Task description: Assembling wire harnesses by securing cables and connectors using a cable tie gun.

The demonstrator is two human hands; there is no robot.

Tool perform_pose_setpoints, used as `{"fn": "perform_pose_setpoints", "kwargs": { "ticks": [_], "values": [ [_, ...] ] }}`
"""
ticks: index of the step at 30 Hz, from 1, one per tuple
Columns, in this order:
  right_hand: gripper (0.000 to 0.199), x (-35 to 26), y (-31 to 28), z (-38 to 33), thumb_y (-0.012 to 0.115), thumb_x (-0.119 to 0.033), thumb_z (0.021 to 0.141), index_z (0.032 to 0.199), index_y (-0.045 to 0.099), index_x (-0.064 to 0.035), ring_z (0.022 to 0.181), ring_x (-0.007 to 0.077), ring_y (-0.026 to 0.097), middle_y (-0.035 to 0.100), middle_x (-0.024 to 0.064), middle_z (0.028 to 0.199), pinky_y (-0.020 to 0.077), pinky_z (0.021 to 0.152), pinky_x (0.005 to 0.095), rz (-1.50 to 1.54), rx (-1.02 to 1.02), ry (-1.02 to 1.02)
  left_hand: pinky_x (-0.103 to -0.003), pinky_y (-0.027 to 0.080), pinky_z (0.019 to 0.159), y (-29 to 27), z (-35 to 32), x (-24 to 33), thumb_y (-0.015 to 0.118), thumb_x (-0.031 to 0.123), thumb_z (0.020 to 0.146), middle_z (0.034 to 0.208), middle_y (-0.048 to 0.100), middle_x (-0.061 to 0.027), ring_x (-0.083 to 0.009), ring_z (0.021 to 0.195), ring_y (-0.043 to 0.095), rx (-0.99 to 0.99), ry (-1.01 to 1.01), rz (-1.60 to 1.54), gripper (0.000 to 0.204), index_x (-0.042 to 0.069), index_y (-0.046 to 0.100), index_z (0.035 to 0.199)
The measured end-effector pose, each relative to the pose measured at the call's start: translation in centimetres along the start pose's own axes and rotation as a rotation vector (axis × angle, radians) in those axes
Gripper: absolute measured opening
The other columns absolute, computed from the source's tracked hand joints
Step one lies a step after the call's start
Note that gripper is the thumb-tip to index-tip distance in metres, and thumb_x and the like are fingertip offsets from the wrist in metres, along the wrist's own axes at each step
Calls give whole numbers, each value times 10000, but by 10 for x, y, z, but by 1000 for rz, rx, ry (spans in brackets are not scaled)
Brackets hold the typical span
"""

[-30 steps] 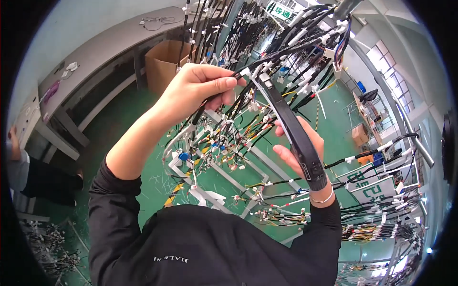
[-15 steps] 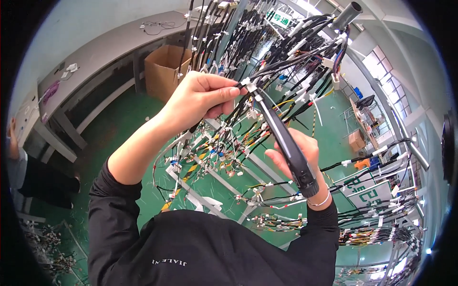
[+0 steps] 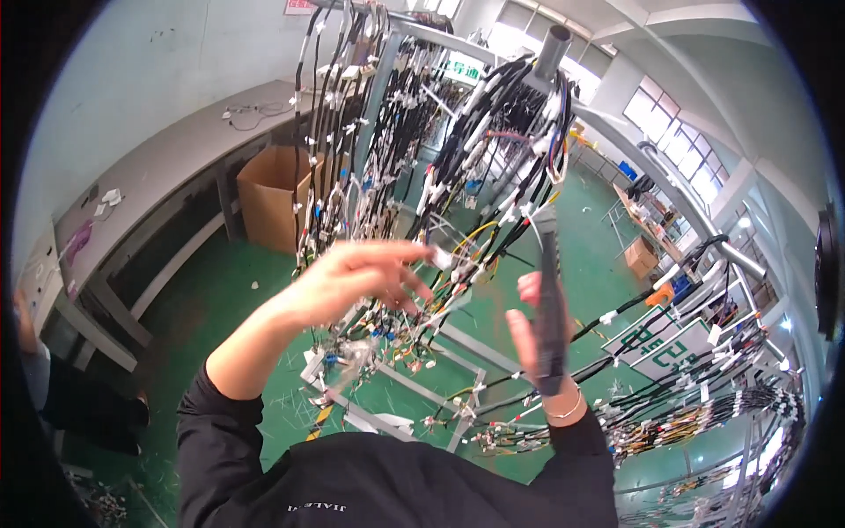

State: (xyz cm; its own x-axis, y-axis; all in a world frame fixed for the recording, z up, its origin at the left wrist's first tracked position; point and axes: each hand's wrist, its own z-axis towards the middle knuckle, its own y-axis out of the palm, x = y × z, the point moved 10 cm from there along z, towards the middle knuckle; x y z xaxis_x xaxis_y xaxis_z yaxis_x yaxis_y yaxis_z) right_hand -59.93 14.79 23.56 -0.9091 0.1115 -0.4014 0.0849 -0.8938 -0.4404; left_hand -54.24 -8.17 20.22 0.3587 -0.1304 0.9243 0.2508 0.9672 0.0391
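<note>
My left hand (image 3: 348, 280) hovers left of centre with its fingers stretched out and apart, holding nothing I can make out. Just at its fingertips is a small, blurred white piece (image 3: 442, 257); whether they touch cannot be told. In my right hand (image 3: 526, 339) stands a long black hand tool (image 3: 551, 304), nearly upright, smeared by motion, its tip up. Behind the tool's tip hangs a wire harness (image 3: 519, 114) of black bundles with white ties and connectors, draped over a grey metal pipe (image 3: 553, 51).
More harnesses (image 3: 321, 132) hang on a metal frame at the left, and others (image 3: 704, 414) lie along a rack at the right. A cardboard box (image 3: 268, 198) stands by a long grey bench (image 3: 176, 145). At the far left is another person's dark trouser leg (image 3: 92, 392).
My left hand has come off the harness and dropped lower, its fingers opening. The black tool has swung from leaning left to nearly upright, its tip away from the tie. The view has shifted.
</note>
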Motion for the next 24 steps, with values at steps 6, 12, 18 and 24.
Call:
{"fn": "perform_pose_setpoints", "kwargs": {
  "ticks": [6, 12, 18, 24],
  "values": [
    [375, -7, 32, 73, 695, -252, 860, 1178, 527, -147, 1403, 419, 365, 382, 166, 1514, 272, 1130, 655, 1408, -145, 239, -290, 547, 726, -34, 105, 74, 647, 92, 901, 982, 704, -112, -126, 860, 658, 440, 523, 351, 320, -30, 646, 1197],
    [381, -14, 32, 78, 706, -300, 843, 1163, 553, -160, 1219, 283, 488, 346, 203, 1520, 391, 1032, 513, 1530, -127, 179, -463, 504, 636, -38, 169, 94, 660, 290, 924, 738, 664, -195, -391, 712, 672, 624, 506, 763, 301, 26, 672, 1069],
    [379, -68, 8, 103, 770, -365, 811, 1044, 512, -214, 1228, 333, 473, 413, 204, 1436, 385, 1032, 487, 1412, -116, -78, -201, 282, 507, -4, 35, 245, 718, 119, 916, 694, 514, 72, -9, 604, 393, 828, 1025, 636, 189, 18, 743, 1074],
    [318, -157, 113, 164, 727, -312, 827, 1061, 569, -168, 1428, 560, 225, 300, 232, 1547, 252, 1114, 715, 1456, -553, -145, -216, 257, 475, -169, 29, 270, 776, 169, 845, 642, 500, 57, -31, 524, 377, 717, 686, 240, 236, 0, 749, 1008]
  ]
}}
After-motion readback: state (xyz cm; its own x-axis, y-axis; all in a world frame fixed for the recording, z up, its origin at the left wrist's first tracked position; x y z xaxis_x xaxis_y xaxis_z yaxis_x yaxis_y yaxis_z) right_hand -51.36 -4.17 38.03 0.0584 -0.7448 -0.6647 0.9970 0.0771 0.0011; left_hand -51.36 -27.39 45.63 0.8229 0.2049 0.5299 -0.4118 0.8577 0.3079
